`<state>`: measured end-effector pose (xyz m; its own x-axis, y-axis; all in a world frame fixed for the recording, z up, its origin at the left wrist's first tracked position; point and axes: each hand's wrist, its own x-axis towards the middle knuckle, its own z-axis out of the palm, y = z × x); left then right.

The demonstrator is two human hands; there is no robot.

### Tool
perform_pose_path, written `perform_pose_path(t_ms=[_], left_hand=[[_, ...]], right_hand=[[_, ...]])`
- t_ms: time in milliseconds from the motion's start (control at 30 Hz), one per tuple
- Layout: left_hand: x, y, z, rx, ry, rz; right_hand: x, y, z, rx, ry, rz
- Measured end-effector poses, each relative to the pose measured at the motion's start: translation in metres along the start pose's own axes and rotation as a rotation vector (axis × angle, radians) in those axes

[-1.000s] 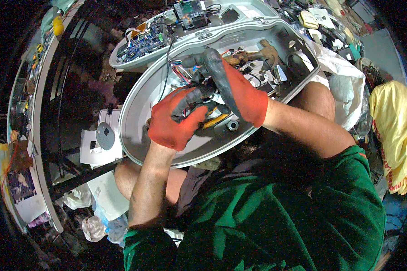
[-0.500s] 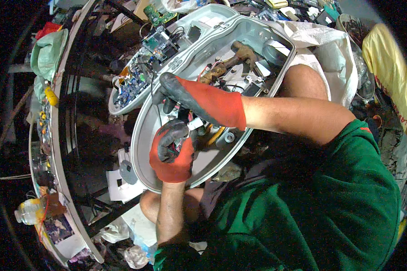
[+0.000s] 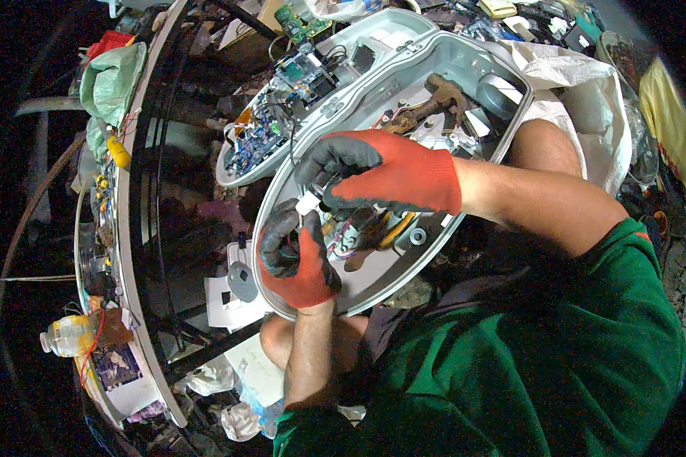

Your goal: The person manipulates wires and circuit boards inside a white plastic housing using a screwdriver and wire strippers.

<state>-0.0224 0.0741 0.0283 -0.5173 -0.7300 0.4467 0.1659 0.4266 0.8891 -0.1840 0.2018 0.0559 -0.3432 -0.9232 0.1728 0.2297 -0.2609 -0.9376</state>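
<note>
My left hand (image 3: pixel 297 259), in a red and black glove, is closed around the lower end of a small white connector (image 3: pixel 308 202). My gloved right hand (image 3: pixel 377 171) grips that connector from above, fingers curled. Both are over a grey oval plastic housing (image 3: pixel 354 293) resting across my legs. Inside it lie tangled wires (image 3: pixel 343 238), a yellow-handled tool (image 3: pixel 398 227), a rusty hammer (image 3: pixel 446 103) and small metal parts. Its hinged lid holds blue circuit boards (image 3: pixel 255 145) and cables.
At left stands a dark metal frame with a cluttered ledge (image 3: pixel 126 274), a green bag (image 3: pixel 113 84) and a plastic bottle (image 3: pixel 72 335). A white sack (image 3: pixel 598 114), a yellow bag (image 3: pixel 667 126) and piles of electronic scrap surround the right and back.
My right hand has turned and curled its fingers down onto the white connector, which now shows between both hands. The view has swung, shifting the housing and surroundings in the picture.
</note>
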Motion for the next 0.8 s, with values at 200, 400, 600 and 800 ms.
perform_pose_path(t_ms=[200,400,600,800], left_hand=[[-0.001,0.007,0.002,0.012,-0.036,0.020],[-0.003,0.002,-0.002,0.021,-0.033,0.000],[-0.003,0.008,0.000,0.066,-0.101,0.039],[-0.007,0.007,-0.005,0.070,-0.127,0.013]], right_hand=[[0.004,0.011,0.000,-0.070,0.012,-0.075],[0.004,0.012,-0.002,-0.141,0.025,-0.050],[0.006,0.011,-0.004,-0.067,0.047,-0.058],[0.005,0.008,-0.005,-0.008,0.038,-0.036]])
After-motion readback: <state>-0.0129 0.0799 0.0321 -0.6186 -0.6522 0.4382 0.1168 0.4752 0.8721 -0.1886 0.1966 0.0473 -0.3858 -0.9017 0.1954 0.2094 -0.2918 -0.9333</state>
